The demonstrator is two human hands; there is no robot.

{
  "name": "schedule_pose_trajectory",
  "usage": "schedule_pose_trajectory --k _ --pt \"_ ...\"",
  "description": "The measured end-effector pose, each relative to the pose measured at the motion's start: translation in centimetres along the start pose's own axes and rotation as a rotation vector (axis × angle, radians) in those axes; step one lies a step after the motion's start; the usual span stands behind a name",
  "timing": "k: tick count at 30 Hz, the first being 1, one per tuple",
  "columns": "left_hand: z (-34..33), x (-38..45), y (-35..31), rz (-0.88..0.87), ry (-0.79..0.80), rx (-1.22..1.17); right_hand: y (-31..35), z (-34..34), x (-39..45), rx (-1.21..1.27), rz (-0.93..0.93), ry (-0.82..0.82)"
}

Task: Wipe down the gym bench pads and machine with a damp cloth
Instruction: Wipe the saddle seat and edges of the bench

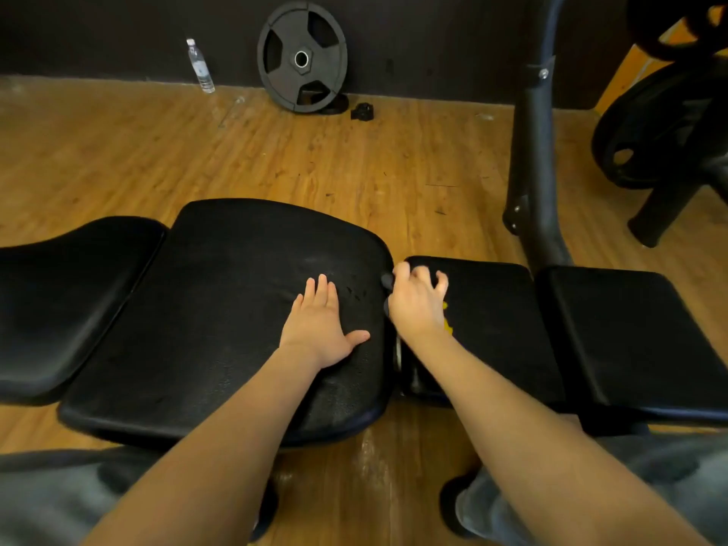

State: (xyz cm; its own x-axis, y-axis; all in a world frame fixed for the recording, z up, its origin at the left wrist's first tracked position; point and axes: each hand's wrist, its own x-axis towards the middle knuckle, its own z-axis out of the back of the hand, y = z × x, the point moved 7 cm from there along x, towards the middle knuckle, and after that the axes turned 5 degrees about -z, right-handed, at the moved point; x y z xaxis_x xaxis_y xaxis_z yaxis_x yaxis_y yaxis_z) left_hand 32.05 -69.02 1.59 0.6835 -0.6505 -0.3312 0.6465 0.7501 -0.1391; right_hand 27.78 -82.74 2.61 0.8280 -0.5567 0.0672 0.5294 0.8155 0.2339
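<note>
A black gym bench runs across the view in several pads. My left hand (321, 329) lies flat, fingers straight, on the wide middle pad (220, 309), whose surface is worn and cracked near the fingers. My right hand (417, 301) is over the gap between that pad and the smaller pad (496, 309) to the right, fingers curled round a dark cloth (387, 281) of which only bits show at the thumb side. A yellow patch (447, 323) peeks out beside the wrist. A further pad (630, 333) lies at the far right and a curved one (59, 297) at the left.
A black machine upright (537, 159) rises behind the right pads. Weight plates (662, 124) hang at the far right. One plate (302, 59) leans on the dark wall, a water bottle (201, 67) stands to its left. Wooden floor (275, 159) lies all around; my legs are at the bottom.
</note>
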Motion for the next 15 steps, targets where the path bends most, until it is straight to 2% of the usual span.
schedule_pose_trajectory --k 4,7,12,15 --pt "-0.3 0.2 0.1 -0.002 0.004 0.015 -0.8 -0.2 6.7 0.076 -0.098 0.029" --pt "-0.5 0.3 0.2 -0.005 0.001 0.009 -1.7 -0.6 8.7 0.197 -0.137 0.058" --pt "-0.6 0.3 0.1 0.0 0.018 -0.001 -1.7 -0.6 7.4 0.186 0.061 0.111" --pt "-0.5 0.3 0.0 -0.007 0.022 -0.015 -2.3 -0.7 6.6 0.225 0.07 0.19"
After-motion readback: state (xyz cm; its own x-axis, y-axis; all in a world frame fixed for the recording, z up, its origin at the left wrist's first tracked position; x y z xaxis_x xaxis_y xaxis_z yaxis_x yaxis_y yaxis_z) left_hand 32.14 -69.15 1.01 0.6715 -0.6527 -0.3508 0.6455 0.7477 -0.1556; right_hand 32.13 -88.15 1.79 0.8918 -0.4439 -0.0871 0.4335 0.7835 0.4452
